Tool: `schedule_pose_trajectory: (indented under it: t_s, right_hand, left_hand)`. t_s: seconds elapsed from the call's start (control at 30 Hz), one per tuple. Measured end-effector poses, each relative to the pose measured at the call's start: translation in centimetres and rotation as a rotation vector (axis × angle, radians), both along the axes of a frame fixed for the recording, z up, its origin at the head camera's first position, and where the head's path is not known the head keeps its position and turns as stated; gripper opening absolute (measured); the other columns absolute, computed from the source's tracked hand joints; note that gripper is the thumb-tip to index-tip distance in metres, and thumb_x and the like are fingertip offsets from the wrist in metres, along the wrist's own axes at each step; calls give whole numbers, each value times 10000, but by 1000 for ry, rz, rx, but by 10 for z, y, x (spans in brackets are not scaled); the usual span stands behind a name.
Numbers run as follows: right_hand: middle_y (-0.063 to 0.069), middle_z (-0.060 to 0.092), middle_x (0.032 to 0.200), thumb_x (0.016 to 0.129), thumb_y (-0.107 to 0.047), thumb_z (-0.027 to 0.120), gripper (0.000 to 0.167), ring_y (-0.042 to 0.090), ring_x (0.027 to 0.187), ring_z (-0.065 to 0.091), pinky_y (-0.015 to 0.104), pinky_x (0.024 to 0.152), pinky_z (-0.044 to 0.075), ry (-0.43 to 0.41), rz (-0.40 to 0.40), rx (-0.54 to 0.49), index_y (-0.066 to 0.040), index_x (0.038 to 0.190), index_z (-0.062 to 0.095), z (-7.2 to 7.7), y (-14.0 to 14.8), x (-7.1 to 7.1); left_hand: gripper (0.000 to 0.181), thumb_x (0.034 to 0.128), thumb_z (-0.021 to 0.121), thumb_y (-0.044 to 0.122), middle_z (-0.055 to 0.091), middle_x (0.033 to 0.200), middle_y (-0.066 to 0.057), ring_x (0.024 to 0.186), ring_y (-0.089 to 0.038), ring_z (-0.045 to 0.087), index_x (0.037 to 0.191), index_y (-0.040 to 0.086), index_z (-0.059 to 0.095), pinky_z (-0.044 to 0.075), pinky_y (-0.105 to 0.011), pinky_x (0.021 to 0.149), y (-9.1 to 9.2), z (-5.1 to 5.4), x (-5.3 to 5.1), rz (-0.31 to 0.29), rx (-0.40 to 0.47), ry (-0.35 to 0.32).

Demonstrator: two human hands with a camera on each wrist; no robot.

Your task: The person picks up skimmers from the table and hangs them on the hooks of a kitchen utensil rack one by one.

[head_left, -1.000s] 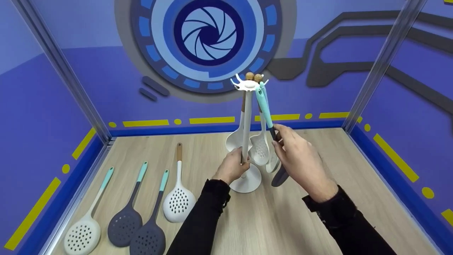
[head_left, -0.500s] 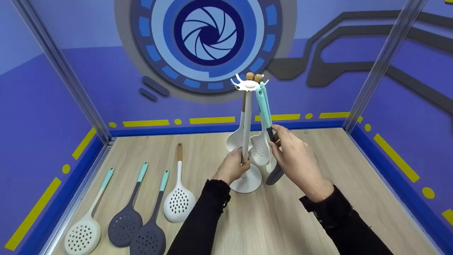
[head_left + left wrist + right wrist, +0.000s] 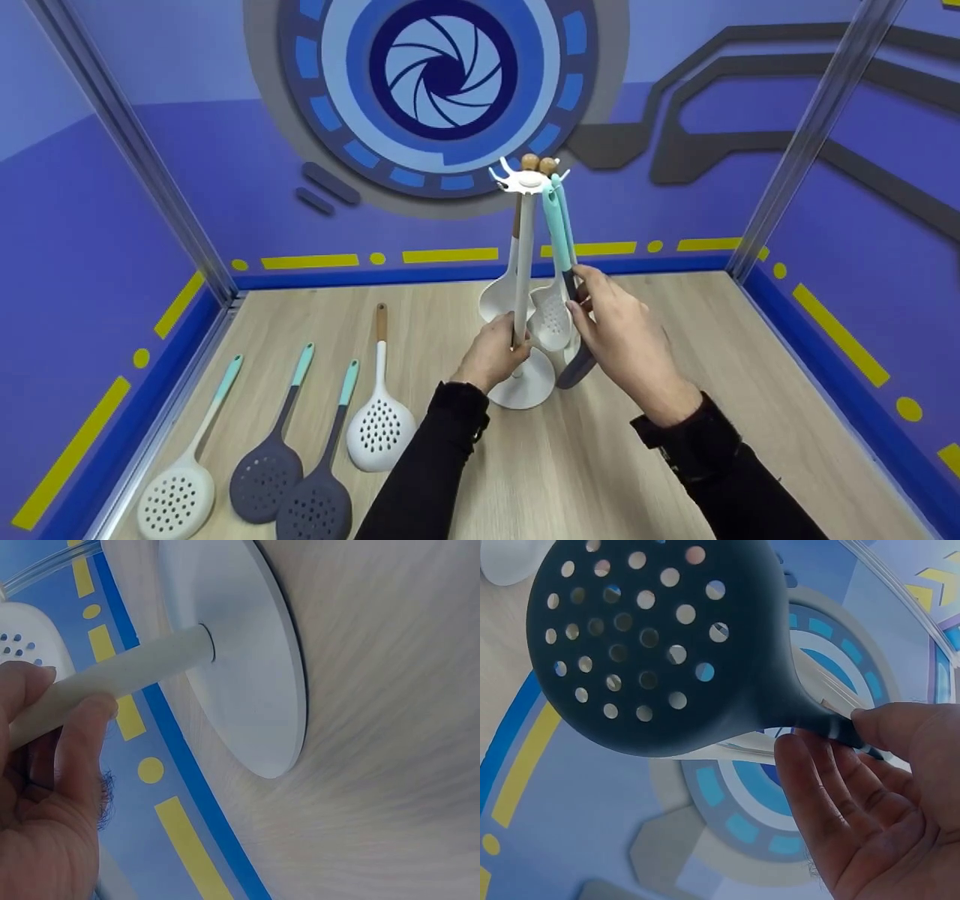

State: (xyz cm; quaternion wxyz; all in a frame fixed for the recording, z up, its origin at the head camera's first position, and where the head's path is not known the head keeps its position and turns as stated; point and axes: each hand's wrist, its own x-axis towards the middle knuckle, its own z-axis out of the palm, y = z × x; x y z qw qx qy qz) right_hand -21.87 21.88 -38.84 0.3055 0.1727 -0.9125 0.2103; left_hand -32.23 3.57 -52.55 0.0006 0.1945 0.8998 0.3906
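Observation:
A white utensil stand (image 3: 526, 255) stands upright on its round base, and my left hand (image 3: 487, 354) grips its post low down. The fingers and thumb curl round the post (image 3: 120, 675) in the left wrist view. My right hand (image 3: 626, 337) pinches the shaft of a dark grey skimmer (image 3: 754, 652) with a mint handle (image 3: 555, 229). The handle's top is at the stand's hooked crown; whether it hangs from a hook cannot be told. Behind the post hang a white ladle (image 3: 496, 298) and a white perforated spoon (image 3: 553, 326). Another mint-handled utensil (image 3: 567, 217) is partly hidden.
On the wooden table (image 3: 600, 480) at left lie a white skimmer (image 3: 176, 499) with a mint handle, two dark grey skimmers (image 3: 266, 480), their heads close together, and a white skimmer (image 3: 381, 431) with a wooden handle. Blue printed walls (image 3: 225, 202) enclose the sides and back.
My right hand has moved slightly left, swinging the grey skimmer's head in toward the stand's base. Its handle stands steeper now. The left hand stays on the post.

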Motion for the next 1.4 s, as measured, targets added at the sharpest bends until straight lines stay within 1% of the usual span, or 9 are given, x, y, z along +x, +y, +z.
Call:
schedule_pose_trajectory:
  t_s: [0.2,0.47,0.63,0.8,0.93,1.13,1.2,1.33,1.4]
  right_hand:
    - [35,672,1004,976,-178,667,436,180,827,684,355,591,544,-4,-1,-7,-97,1378,518,-1,1,-1]
    - [37,672,994,987,-180,653,421,177,829,688,343,583,545,2,16,-13,-109,1377,513,-4,2,-4]
    - [45,675,988,985,-183,659,424,183,830,687,348,593,551,-4,20,-25,-99,1376,519,-5,1,-5]
    - [42,676,985,978,-176,671,433,177,831,689,339,595,554,-8,21,-33,-101,1376,522,-6,0,-7]
    - [22,675,978,976,-182,674,432,156,832,689,321,595,553,-18,21,-36,-112,1375,524,-7,0,-7]
    - [10,675,962,971,-183,681,432,164,823,692,334,618,557,-19,30,-46,-120,1370,529,-8,0,-7]
    - [7,673,960,970,-178,679,429,169,818,690,330,624,560,-17,30,-41,-121,1367,530,-8,1,-6]
    - [0,665,951,971,-167,669,409,169,812,678,309,626,567,-5,30,-37,-114,1355,538,-6,2,-4]
    - [-2,663,945,969,-158,669,403,174,815,677,299,622,570,5,31,-44,-115,1351,545,-5,2,-2]
  left_hand:
    - [173,938,709,195,580,957,22,850,-134,587,1067,147,605,528,-308,761,1,0,2,18,-1,19]
    - [260,945,717,222,583,988,29,869,-116,595,1164,137,605,528,-278,744,2,0,4,30,8,-10]
    - [260,951,712,236,580,990,30,866,-118,592,1163,141,597,530,-289,747,2,0,5,40,-1,-21]
    - [262,952,714,251,569,975,30,852,-123,588,1158,147,591,529,-284,713,1,0,6,42,-3,-20]
    - [258,950,719,241,565,973,25,853,-126,589,1146,141,584,527,-279,701,0,-2,6,21,-1,-1]
    - [284,928,735,252,569,995,41,882,-114,587,1143,157,576,524,-290,745,-3,-2,6,-6,-6,21]
    - [277,923,740,225,567,1004,48,902,-110,586,1138,155,579,523,-296,769,-4,-3,7,-13,-8,33]
    - [254,913,747,125,568,1014,49,937,-115,581,1102,149,580,517,-298,809,-5,-4,8,-31,-18,98]
    - [247,911,743,94,565,1013,51,940,-115,578,1078,157,571,516,-294,810,-5,-6,8,-28,-24,118]
